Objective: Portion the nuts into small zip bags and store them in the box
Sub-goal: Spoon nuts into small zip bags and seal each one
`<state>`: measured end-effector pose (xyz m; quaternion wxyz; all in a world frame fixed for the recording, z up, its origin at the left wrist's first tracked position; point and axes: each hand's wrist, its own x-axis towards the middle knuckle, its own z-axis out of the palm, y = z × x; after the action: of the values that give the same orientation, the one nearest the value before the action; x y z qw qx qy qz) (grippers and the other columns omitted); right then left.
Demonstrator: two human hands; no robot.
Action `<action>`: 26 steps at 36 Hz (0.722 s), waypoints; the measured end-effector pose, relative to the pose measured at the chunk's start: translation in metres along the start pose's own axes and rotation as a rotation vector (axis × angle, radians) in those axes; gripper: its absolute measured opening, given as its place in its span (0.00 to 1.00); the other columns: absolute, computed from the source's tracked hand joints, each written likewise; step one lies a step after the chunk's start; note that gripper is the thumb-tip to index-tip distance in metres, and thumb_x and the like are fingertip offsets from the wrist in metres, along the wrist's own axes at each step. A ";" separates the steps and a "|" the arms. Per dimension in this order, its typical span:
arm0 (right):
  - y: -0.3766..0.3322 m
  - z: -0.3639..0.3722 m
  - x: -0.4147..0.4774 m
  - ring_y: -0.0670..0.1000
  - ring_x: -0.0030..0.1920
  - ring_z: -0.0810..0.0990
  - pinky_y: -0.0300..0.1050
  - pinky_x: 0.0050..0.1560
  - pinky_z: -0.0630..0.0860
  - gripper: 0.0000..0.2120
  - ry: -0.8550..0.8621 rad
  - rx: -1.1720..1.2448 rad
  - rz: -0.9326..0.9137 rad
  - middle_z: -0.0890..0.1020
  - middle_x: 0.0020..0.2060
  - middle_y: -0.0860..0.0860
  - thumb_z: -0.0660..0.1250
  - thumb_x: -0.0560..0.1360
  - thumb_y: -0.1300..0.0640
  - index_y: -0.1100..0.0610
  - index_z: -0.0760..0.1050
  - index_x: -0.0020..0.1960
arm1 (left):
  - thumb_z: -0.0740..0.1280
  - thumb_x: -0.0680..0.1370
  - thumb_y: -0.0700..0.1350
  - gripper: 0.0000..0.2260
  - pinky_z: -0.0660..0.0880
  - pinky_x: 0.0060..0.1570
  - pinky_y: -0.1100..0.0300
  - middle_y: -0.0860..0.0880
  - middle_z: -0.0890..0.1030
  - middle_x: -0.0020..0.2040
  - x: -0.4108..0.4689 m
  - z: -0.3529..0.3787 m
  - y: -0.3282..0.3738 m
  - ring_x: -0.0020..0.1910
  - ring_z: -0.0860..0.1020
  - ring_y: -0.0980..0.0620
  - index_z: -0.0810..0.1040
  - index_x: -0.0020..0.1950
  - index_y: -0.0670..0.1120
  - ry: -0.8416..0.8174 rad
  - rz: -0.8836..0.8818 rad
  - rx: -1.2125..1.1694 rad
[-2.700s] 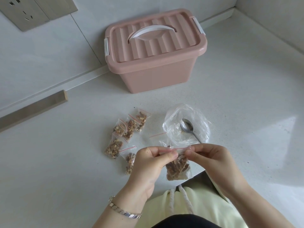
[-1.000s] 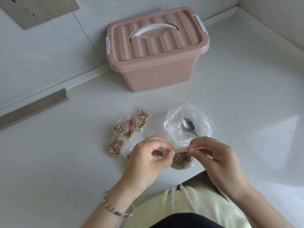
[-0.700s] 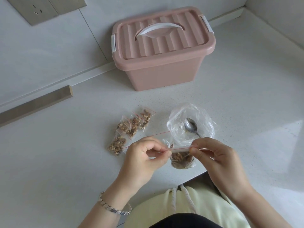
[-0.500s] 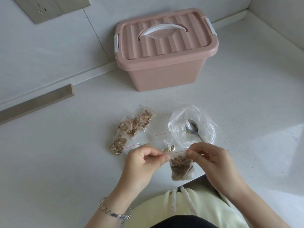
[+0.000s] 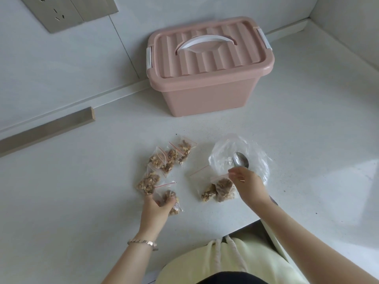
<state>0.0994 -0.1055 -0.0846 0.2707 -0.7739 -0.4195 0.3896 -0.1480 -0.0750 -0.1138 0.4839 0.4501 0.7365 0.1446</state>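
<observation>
1. Clear plastic with a red zip line: the small bag (image 5: 224, 187) of nuts in hand lies on the table (image 5: 82, 201) near its front edge, touching a second filled bag (image 5: 208, 194) on its left.
2. Our right hand (image 5: 249, 186) pinches that bag's top edge between thumb and fingertips. Our left hand (image 5: 154, 208) curls its fingers over another filled bag (image 5: 171, 202) at the near end of the sealed pile (image 5: 164, 160).
3. We judge the step to be finishing this portion and gathering the portions for storage. To do it well, we check the whole zip is pressed closed before letting go, and we lift each bag by its seal so that it does not pop open.
4. Just behind the right hand lies the big clear bag (image 5: 221, 152), nearly empty, with a spoon (image 5: 240, 159) in it. An empty zip bag (image 5: 198, 171) lies flat between it and the pile.
5. The pink box (image 5: 205, 95) stands well back by the wall with its lid (image 5: 207, 56) on and its side latches apparently down. That stands in our way: both hands are busy, so we must free them to open it before any bag goes in.
</observation>
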 end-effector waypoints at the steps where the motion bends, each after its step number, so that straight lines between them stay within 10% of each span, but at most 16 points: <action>1: 0.000 0.001 -0.001 0.44 0.48 0.76 0.34 0.48 0.71 0.10 0.009 0.004 0.007 0.79 0.48 0.47 0.62 0.78 0.58 0.55 0.75 0.58 | 0.76 0.63 0.53 0.23 0.77 0.47 0.52 0.48 0.82 0.44 0.005 0.004 -0.003 0.43 0.81 0.50 0.74 0.53 0.46 0.012 -0.025 -0.011; 11: 0.004 -0.004 -0.037 0.47 0.52 0.76 0.39 0.53 0.72 0.12 0.151 0.036 -0.071 0.75 0.58 0.47 0.63 0.76 0.61 0.52 0.74 0.58 | 0.73 0.68 0.41 0.08 0.75 0.39 0.52 0.41 0.81 0.36 0.004 0.017 0.001 0.36 0.79 0.44 0.75 0.38 0.40 0.046 0.050 -0.071; 17: -0.021 -0.011 -0.056 0.40 0.49 0.79 0.33 0.50 0.75 0.09 0.099 0.190 -0.115 0.79 0.50 0.41 0.67 0.74 0.56 0.48 0.75 0.54 | 0.73 0.69 0.36 0.09 0.75 0.40 0.68 0.53 0.80 0.39 -0.037 0.016 0.040 0.38 0.78 0.62 0.77 0.43 0.47 0.003 0.328 -0.172; 26: -0.057 -0.016 -0.068 0.43 0.44 0.83 0.34 0.47 0.76 0.09 -0.064 0.507 -0.160 0.85 0.41 0.48 0.72 0.69 0.63 0.50 0.80 0.45 | 0.75 0.66 0.48 0.13 0.77 0.48 0.62 0.55 0.82 0.45 -0.086 0.024 0.076 0.45 0.81 0.54 0.79 0.49 0.51 -0.161 0.601 -0.244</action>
<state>0.0646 -0.1367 -0.0077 0.4726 -0.6331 -0.3767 0.4836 -0.0771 -0.1067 -0.0261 0.5263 0.5960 0.5075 0.3321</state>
